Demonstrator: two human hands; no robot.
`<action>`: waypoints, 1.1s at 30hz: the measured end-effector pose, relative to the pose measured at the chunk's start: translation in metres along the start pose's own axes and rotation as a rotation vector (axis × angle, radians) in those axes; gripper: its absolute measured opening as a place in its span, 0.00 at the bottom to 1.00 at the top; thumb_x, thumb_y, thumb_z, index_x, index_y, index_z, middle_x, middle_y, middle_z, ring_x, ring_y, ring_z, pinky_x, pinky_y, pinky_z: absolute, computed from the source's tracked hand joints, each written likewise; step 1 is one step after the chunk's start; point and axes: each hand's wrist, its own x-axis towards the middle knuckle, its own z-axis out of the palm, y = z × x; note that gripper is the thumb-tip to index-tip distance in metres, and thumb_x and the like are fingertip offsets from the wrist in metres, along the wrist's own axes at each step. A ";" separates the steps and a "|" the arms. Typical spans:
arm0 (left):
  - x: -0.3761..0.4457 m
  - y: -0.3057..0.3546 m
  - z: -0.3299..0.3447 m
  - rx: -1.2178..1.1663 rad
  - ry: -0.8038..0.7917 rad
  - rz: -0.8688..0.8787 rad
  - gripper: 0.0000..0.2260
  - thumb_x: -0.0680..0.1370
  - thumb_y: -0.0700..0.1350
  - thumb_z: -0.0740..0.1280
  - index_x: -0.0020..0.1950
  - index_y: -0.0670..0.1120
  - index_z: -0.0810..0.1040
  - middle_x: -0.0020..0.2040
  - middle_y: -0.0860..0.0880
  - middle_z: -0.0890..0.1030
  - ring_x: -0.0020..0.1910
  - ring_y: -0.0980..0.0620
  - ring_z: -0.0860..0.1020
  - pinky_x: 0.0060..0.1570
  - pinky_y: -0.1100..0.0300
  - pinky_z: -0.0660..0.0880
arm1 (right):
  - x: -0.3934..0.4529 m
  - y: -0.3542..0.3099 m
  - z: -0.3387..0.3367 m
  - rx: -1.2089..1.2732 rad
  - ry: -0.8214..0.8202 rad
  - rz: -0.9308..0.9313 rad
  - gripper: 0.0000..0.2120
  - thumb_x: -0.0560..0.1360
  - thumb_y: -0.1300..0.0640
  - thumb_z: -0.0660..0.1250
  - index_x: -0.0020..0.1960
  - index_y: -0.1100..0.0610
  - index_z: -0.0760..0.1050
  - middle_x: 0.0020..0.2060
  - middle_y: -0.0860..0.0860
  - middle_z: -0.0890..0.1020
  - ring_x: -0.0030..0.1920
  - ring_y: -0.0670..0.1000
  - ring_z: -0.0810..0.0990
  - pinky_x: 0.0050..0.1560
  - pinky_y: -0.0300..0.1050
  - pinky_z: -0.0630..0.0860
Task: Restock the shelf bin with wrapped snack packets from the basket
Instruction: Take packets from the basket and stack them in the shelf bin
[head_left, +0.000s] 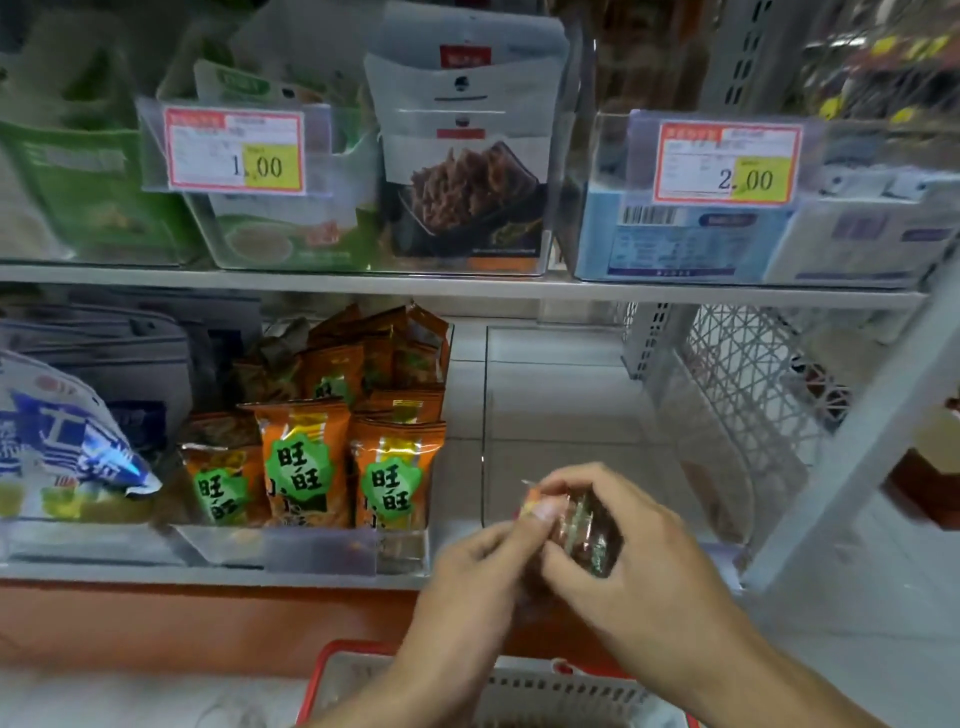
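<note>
Both my hands hold a small bundle of wrapped snack packets with clear and dark wrapping, just in front of the lower shelf. My right hand grips the bundle from the right, fingers curled round it. My left hand pinches its left end with thumb and fingers. Behind the bundle stands a clear shelf bin that looks bare inside. The red and grey basket sits below my forearms at the frame's bottom edge; its contents are mostly hidden.
Left of the bare bin, a clear bin holds several orange snack bags. A blue and white bag lies further left. The upper shelf carries clear bins with price tags and pouches. A white lattice divider stands at the right.
</note>
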 end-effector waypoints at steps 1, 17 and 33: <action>-0.004 0.002 0.000 0.028 0.017 0.034 0.23 0.68 0.66 0.72 0.53 0.52 0.88 0.52 0.46 0.88 0.53 0.49 0.86 0.58 0.50 0.82 | 0.000 -0.001 -0.006 0.055 -0.025 0.035 0.17 0.68 0.43 0.70 0.56 0.41 0.75 0.50 0.38 0.82 0.49 0.41 0.82 0.48 0.41 0.79; -0.034 -0.009 -0.023 0.945 0.011 0.607 0.48 0.59 0.75 0.77 0.75 0.60 0.71 0.73 0.68 0.62 0.74 0.66 0.65 0.68 0.64 0.70 | 0.002 0.004 -0.034 0.798 -0.494 0.631 0.21 0.71 0.50 0.74 0.59 0.62 0.81 0.54 0.64 0.83 0.48 0.60 0.80 0.42 0.46 0.75; -0.025 0.000 -0.020 0.840 0.018 0.629 0.25 0.69 0.61 0.76 0.65 0.66 0.75 0.67 0.63 0.72 0.68 0.60 0.73 0.63 0.68 0.72 | 0.008 0.011 -0.051 1.030 -0.711 0.443 0.30 0.72 0.72 0.72 0.71 0.57 0.72 0.66 0.63 0.78 0.55 0.60 0.84 0.50 0.47 0.83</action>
